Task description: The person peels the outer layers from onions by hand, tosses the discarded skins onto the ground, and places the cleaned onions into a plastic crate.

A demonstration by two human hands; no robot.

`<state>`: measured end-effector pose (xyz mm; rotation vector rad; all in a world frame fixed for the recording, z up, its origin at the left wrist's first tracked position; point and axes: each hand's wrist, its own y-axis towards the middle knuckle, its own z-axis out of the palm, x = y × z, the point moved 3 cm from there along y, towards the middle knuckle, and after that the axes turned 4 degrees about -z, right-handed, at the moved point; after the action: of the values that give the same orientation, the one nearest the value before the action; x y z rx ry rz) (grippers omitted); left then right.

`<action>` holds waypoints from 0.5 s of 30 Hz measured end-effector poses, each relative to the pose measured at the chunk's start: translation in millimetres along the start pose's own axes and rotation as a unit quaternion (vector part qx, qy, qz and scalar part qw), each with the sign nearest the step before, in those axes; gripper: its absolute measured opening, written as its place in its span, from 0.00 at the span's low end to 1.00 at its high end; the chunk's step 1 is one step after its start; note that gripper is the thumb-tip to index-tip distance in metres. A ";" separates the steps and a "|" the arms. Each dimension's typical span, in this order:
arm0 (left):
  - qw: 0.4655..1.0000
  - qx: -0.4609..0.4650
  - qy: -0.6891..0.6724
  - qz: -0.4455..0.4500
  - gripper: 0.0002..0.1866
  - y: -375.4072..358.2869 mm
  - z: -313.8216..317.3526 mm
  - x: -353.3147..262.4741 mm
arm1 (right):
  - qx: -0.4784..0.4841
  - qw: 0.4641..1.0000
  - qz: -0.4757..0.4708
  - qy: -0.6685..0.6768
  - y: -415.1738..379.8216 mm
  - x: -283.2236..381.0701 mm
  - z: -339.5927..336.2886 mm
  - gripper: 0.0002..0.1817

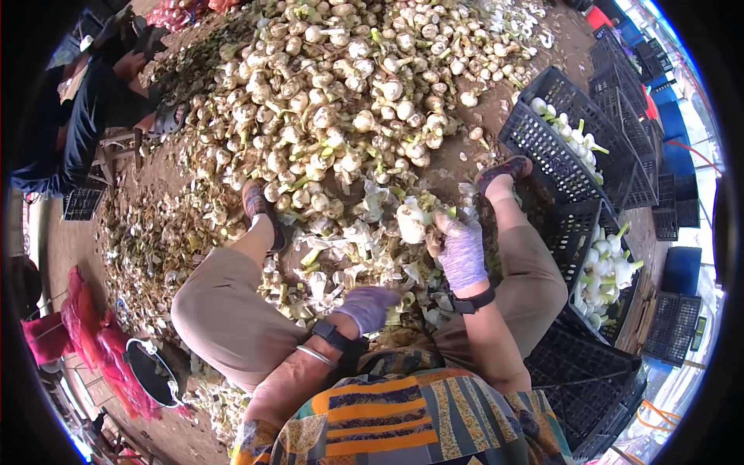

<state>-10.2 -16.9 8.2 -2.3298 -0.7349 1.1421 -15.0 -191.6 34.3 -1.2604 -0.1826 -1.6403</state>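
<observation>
Between my knees my right hand (460,249), in a purple-grey glove, holds a large garlic bulb (413,222) by its stem end, with the pale bulb pointing left. My left hand (368,308), gloved in purple, is lower and nearer my lap, over loose peelings; its fingers are blurred and I cannot make out whether they hold anything. A big heap of untrimmed garlic (325,101) spreads over the ground ahead of my feet. Pale skins and cut leaves (349,256) lie on the ground between my legs.
Black crates with cleaned white bulbs (570,136) (604,275) stand at my right. An empty-looking black crate (581,364) is by my right hip. On the left are a bucket (151,372), red net sacks (93,333) and a seated person (85,116). My feet flank the heap's near edge.
</observation>
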 end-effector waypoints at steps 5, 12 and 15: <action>0.898 -0.363 -0.244 0.043 0.41 -3.6 -41.6 7.5 | 0.040 0.997 0.008 -0.069 -9.7 1.5 -2.9 0.08; 0.804 -0.273 -0.525 0.059 0.38 2.4 -41.9 -0.8 | 0.031 0.997 0.063 -0.023 -22.3 -15.9 15.6 0.10; 0.878 -0.435 -0.189 0.065 0.38 -2.1 -43.9 -0.7 | 0.031 0.999 0.031 -0.012 -21.4 -27.0 14.6 0.13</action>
<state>24.5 -22.4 34.6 -2.9172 -1.5081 1.5853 -23.9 -155.7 28.6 -1.2278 -0.2048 -1.5560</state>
